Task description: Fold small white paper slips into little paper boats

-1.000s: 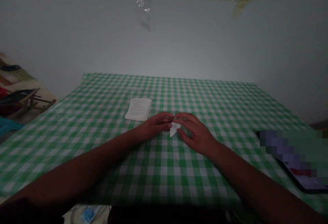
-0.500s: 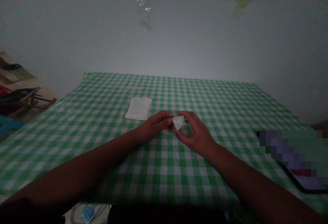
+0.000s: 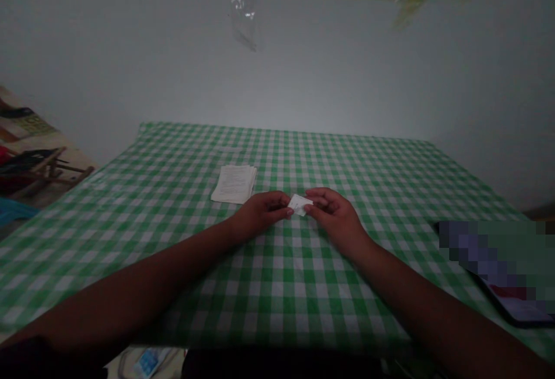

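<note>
On my feed, a small folded piece of white paper [image 3: 300, 204] is held at mid-frame, pinched between the left hand [image 3: 262, 212] and the right hand [image 3: 336, 217]. The left forearm [image 3: 143, 278] and right forearm [image 3: 416, 298] angle inward from the bottom corners. The left fingers curl toward the paper's left end, while the right fingers bend over its right end. Just up and left of the left hand, a stack of printed sheets [image 3: 234, 184] lies on the green gingham table [image 3: 390, 177]. A partly pixelated phone [image 3: 515, 309] lies at lower right.
</note>
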`<move>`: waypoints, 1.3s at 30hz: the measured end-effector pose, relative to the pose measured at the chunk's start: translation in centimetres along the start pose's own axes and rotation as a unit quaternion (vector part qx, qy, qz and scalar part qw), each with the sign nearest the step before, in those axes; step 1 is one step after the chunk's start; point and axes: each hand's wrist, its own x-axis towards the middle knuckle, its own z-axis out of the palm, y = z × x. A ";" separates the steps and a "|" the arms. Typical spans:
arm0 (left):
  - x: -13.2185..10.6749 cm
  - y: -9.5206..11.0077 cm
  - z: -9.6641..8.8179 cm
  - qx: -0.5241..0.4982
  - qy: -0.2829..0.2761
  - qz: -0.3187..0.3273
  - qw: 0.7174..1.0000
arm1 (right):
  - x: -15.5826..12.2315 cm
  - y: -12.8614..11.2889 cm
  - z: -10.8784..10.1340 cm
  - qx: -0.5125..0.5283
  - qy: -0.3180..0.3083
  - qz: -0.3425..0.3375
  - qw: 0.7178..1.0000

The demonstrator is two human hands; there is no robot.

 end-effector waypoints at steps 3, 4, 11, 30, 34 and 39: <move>0.0 0.0 0.0 -0.001 0.005 0.002 1.000 | 0.1 0.0 -0.1 0.016 0.005 0.014 1.000; 0.0 0.0 0.0 -0.006 0.005 0.001 1.000 | 0.1 0.0 -0.1 0.021 0.007 0.019 1.000; 0.1 0.1 0.0 -0.022 0.019 -0.021 0.999 | 0.3 0.1 -0.4 0.030 0.025 0.041 0.998; 0.0 0.5 -0.3 0.137 0.048 0.010 0.989 | -0.1 0.9 -1.0 -0.219 -0.054 -0.025 0.974; -0.2 0.3 -0.3 0.324 0.018 0.082 0.942 | -0.5 0.1 -0.8 -0.359 -0.124 -0.112 0.918; -0.1 -0.4 -0.3 0.446 -0.044 0.156 0.880 | -1.0 -0.9 -0.6 -0.485 -0.202 -0.158 0.836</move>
